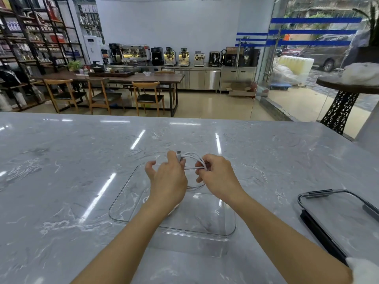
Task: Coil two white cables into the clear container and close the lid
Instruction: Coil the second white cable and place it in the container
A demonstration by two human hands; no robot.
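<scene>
Pinching one white cable [195, 157]: left hand [168, 181], right hand [217, 177] | one container [194, 232] | one lid [316, 194]

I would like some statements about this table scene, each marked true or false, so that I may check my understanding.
1. The left hand and the right hand both hold the white cable. True.
2. The lid is closed on the clear container. False: the lid lies on the table, to the right of the container.
3. The cable forms loops between the two hands. True.
4. The container stands on a wooden table. False: the top is grey with a marble pattern.
5. The cable's connector sticks up from the fingers of the left hand. True.
</scene>
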